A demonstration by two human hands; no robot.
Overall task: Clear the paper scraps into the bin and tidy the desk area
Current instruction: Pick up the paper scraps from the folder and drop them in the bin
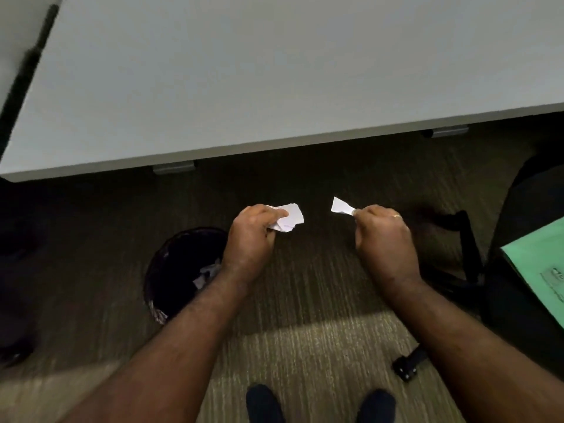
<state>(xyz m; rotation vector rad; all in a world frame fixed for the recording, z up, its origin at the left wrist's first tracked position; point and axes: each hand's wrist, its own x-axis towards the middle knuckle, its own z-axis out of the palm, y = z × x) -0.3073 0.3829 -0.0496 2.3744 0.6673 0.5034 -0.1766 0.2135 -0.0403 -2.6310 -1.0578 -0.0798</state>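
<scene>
Down on the left, the round black waste bin (180,270) sits on the carpet with white scraps already inside. Just beside it, the left hand (250,236) is closed around a crumpled white paper scrap (288,219), held out past the bin's rim. It should swing left until it's squarely over the opening, then let go. Further right, the right hand (384,236) pinches a small torn white paper piece (341,206) between fingertips, well apart from the bin; that one needs the longer carry across.

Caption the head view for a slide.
Left hand and right hand each hold a paper scrap beside the bin.
</scene>
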